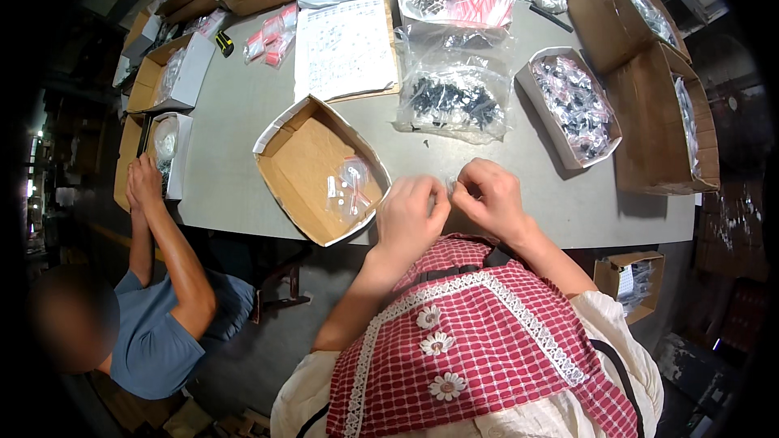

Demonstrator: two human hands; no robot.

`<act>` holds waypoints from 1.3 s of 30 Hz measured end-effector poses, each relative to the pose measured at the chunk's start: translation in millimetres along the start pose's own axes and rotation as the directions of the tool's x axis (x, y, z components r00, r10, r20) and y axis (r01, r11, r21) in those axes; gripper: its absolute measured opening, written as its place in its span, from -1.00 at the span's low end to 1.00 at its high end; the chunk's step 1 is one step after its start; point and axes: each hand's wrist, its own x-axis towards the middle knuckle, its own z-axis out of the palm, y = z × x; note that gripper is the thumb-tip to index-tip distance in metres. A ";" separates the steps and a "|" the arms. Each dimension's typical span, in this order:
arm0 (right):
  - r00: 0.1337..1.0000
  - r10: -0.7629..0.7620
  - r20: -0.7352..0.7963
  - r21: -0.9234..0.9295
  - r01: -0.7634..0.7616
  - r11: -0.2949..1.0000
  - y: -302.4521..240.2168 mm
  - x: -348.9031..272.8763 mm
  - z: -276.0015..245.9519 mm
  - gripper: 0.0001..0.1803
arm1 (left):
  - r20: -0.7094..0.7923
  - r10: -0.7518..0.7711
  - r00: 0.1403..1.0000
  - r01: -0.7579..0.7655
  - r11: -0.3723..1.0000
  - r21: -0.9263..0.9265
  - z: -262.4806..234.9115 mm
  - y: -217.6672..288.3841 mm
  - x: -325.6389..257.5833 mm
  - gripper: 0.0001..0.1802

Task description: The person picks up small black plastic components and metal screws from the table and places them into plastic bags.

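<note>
Near the table's front edge my left hand [411, 215] and my right hand [492, 199] are close together, fingers curled. My right thumb and fingers pinch a small clear plastic bag [452, 184], mostly hidden by the fingers. My left hand is slightly blurred, its fingertips drawn together beside the bag; what they hold is hidden. Just left of it lies an open cardboard box [296, 166] with a few small clear bags [350, 186] and white bits inside. Beyond my hands, a large clear bag [454, 101] of small black parts lies flat, with one loose black piece [426, 143] before it.
At right stand a white box [568, 109] full of small bagged parts and tall brown cartons [661, 122]. Farther back are printed sheets [341, 45], red-edged bags [475, 0] and a yellow-black cutter [225, 43]. At left, a co-worker [158, 316] reaches into a box.
</note>
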 end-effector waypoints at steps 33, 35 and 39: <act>0.981 0.171 0.093 -0.014 -0.170 0.985 92.4 10.8 0.2 -0.88 | 0.117 -0.011 0.993 0.038 0.973 -0.228 39.4 -34.9 -11.4 -0.59; 0.921 0.343 0.183 0.356 -0.387 0.850 100.0 8.7 -2.2 -0.86 | 0.113 -0.027 0.993 0.053 0.969 -0.240 40.7 -36.4 -10.3 -0.59; 0.867 0.356 0.348 0.683 -0.495 0.538 77.2 3.4 -14.0 -0.77 | 0.083 -0.007 0.997 0.030 0.962 -0.270 40.3 -37.1 -8.3 -0.59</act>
